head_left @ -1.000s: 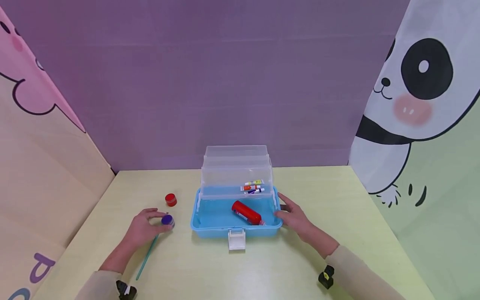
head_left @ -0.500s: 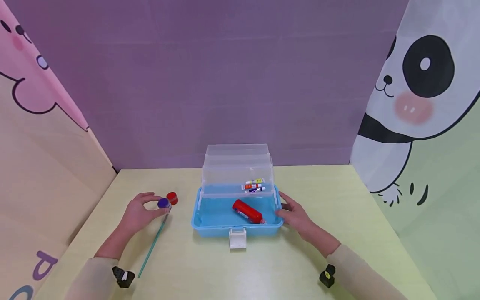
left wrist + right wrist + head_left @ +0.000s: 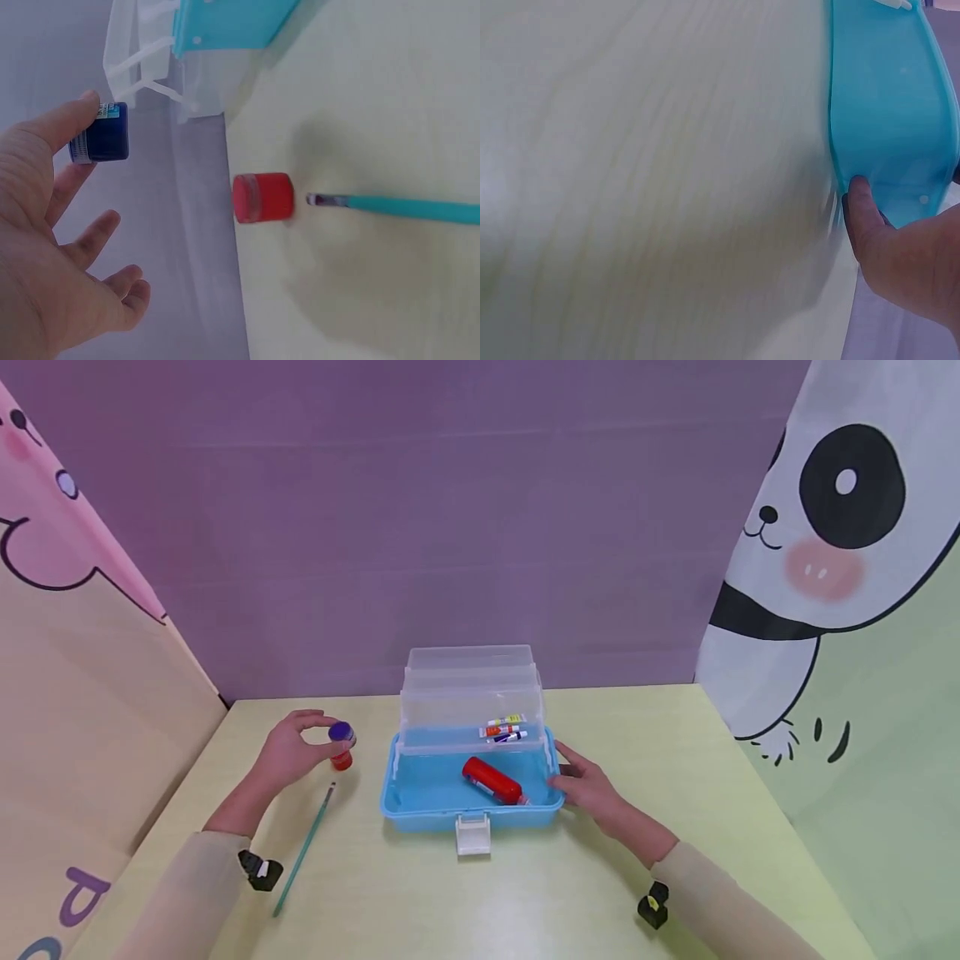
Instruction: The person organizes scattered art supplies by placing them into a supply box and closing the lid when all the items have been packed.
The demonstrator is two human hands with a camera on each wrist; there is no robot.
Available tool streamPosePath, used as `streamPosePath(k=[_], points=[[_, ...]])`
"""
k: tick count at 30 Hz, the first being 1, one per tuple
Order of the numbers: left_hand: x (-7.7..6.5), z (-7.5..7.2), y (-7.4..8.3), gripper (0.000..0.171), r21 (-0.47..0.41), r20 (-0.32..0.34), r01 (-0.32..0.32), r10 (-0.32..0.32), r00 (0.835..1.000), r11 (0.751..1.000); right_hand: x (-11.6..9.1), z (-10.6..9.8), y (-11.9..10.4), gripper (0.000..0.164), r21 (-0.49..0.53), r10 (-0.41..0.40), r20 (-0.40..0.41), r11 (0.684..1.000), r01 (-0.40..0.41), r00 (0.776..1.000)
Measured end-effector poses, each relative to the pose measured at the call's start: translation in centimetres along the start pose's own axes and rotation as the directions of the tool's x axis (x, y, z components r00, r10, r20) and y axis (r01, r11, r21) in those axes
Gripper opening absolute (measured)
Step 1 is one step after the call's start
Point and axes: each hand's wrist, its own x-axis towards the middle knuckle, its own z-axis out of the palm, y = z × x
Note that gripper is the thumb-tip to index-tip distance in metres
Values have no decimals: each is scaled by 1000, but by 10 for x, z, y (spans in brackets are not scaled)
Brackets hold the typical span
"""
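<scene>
Between thumb and fingertips, my left hand (image 3: 291, 752) pinches a small paint jar (image 3: 107, 136) with dark blue paint. It hangs in the air above the table. A red paint jar (image 3: 262, 197) stands below it on the table; the left wrist view shows the two jars apart. My right hand (image 3: 592, 789) grips the right end of a blue plastic storage box (image 3: 427, 781), thumb near the front corner and fingers along the side. Inside the box lies a red bottle (image 3: 492, 780). Its clear lid (image 3: 470, 672) is raised at the back, with several small paint tubes (image 3: 504, 729) seen through the clear part.
A teal paintbrush (image 3: 303, 850) lies slanted on the table in front of the red jar. The box's white latch (image 3: 472, 837) hangs down at its front. A purple backdrop (image 3: 465, 527) rises behind the table.
My left hand has carried the blue jar away from me, from beside the brush's tip to over the red jar. The right hand stays on the box.
</scene>
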Motion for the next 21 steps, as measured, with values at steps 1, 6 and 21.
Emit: streamPosePath(k=[1, 6, 21], points=[[4, 0, 3, 69, 4, 4, -2, 2, 1000, 1000, 0, 0, 0, 74, 0, 3, -2, 1000, -3, 1000], [21, 1, 20, 69, 10, 17, -21, 21, 1000, 1000, 2, 1, 0, 74, 6, 16, -10, 1000, -16, 1000], [55, 0, 72, 68, -15, 55, -87, 87, 995, 996, 2, 1, -2, 71, -5, 6, -11, 1000, -6, 1000]])
